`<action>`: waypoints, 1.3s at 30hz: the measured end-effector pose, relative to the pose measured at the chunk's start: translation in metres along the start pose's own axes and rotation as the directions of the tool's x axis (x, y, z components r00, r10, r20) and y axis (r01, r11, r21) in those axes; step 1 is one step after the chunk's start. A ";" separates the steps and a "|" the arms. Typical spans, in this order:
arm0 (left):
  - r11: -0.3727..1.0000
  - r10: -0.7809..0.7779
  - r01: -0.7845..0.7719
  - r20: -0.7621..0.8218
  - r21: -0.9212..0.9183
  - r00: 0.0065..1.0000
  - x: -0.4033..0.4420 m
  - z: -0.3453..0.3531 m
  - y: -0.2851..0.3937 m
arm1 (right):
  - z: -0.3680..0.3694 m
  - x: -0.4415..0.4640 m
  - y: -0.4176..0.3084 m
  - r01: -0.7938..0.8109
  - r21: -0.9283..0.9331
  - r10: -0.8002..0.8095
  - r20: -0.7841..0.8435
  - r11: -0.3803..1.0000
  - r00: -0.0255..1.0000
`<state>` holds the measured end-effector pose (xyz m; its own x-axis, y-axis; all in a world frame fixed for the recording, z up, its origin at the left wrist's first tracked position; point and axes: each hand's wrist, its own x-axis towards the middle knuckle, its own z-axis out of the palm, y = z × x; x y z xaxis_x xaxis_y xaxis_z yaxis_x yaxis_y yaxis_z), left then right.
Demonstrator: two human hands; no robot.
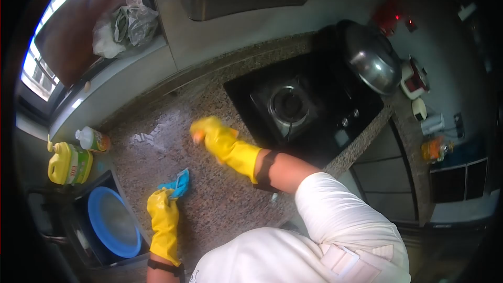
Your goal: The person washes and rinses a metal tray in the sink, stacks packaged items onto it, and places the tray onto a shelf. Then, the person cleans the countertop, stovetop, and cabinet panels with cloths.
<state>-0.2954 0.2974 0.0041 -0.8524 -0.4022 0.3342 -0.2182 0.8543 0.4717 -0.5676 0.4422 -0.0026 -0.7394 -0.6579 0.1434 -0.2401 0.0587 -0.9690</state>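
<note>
My left hand [164,217], in a yellow rubber glove, grips a bunched blue cloth [179,183] over the speckled stone countertop [204,215]. Farther forward, my right hand [212,132] wears a matching glove and is down at the counter, left of the gas stove. Its fingers are curled and slightly blurred. A bit of orange shows at the fingertips, too little to name. Left of that hand, a whitish wet or soapy patch [149,136] lies on the stone.
A blue basin [97,204] sits in the sink at left. Behind it stand a yellow pump bottle [70,162] and a white bottle [93,140]. The black gas stove [325,86] bears a domed metal lid [372,57]. Plastic bags [128,26] hang near the window.
</note>
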 end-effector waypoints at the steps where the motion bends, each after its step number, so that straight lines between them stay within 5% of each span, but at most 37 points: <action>1: 1.000 -0.015 0.015 0.000 0.024 1.000 0.000 0.001 0.000 | -0.022 0.009 -0.034 -0.234 0.389 0.330 -0.199 0.891 0.923; 3: 0.999 -0.051 0.051 -0.001 0.019 0.999 0.001 0.001 0.005 | -0.103 0.062 -0.058 -0.350 0.508 0.531 -0.270 0.787 0.803; 5: 0.997 -0.072 0.073 -0.016 0.028 0.997 0.002 0.002 0.010 | -0.184 0.093 -0.048 -0.308 0.462 0.496 -0.368 0.831 0.786; 8: 0.988 -0.105 0.109 -0.046 0.112 0.993 0.002 0.005 0.014 | -0.314 0.121 0.010 -0.413 -0.310 0.323 -0.302 0.857 0.897; 10: 0.982 -0.162 0.164 -0.029 0.096 0.986 0.000 0.008 0.016 | -0.363 0.132 0.042 -0.227 -0.856 0.180 -0.160 0.464 0.971; 11: 0.977 -0.199 0.199 -0.008 0.082 0.980 -0.002 0.010 0.012 | -0.378 0.145 0.058 -0.061 -0.982 0.119 -0.040 0.179 0.992; 14: 0.962 -0.226 0.226 -0.013 0.153 0.974 -0.004 0.010 0.016 | -0.387 0.155 0.100 0.271 -0.940 0.138 0.247 -0.206 0.959; 17: 0.956 -0.256 0.252 0.005 0.148 0.967 0.001 0.006 0.018 | -0.381 0.174 0.109 0.364 -0.891 0.014 0.374 -0.273 0.927; 19: 0.953 -0.280 0.275 0.019 0.130 0.960 0.005 0.007 0.018 | -0.336 0.179 0.060 0.327 -0.923 0.285 0.264 -0.204 0.922; 21: 0.967 -0.230 0.225 0.026 0.122 0.973 0.008 0.004 0.019 | -0.283 0.188 0.013 0.103 -0.994 0.599 0.065 -0.030 0.798; 23: 0.969 -0.219 0.213 0.041 0.123 0.975 0.006 0.003 0.013 | -0.275 0.207 0.067 -0.186 -0.937 0.730 0.097 0.297 0.676; 25: 0.975 -0.212 0.209 0.027 0.078 0.977 0.007 0.003 0.014 | -0.220 0.199 0.045 -0.021 -0.909 0.625 0.270 0.417 0.732; 26: 0.980 -0.184 0.184 -0.010 0.082 0.983 0.013 -0.001 0.019 | -0.179 0.191 0.015 0.205 -0.897 0.540 0.405 0.392 0.738; 28: 0.989 -0.143 0.143 -0.009 0.046 0.990 0.012 -0.003 0.014 | -0.111 0.180 -0.015 0.352 -0.880 0.499 0.472 0.319 0.727; 30: 0.996 -0.091 0.091 -0.005 0.021 0.996 0.011 -0.005 0.007 | -0.044 0.166 -0.024 0.266 -0.951 0.464 0.308 0.155 0.831; 33: 0.996 -0.054 0.055 0.020 -0.065 0.998 0.003 -0.011 -0.006 | 0.068 0.150 0.029 -0.148 -0.988 0.064 -0.150 -0.040 0.987; 35: 0.992 -0.097 0.101 0.057 -0.081 0.994 -0.004 -0.025 -0.009 | 0.103 0.135 0.052 -0.036 -0.941 -0.226 -0.118 0.335 0.967; 39: 0.982 -0.126 0.123 -0.014 -0.142 0.992 -0.037 -0.059 -0.016 | 0.133 0.123 0.027 0.090 -0.935 -0.267 -0.005 0.343 0.964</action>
<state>-0.2322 0.2795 0.0325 -0.8116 -0.5111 0.2832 -0.2515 0.7430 0.6202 -0.5814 0.2628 -0.0380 -0.6519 -0.6456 0.3977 -0.7368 0.6633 -0.1311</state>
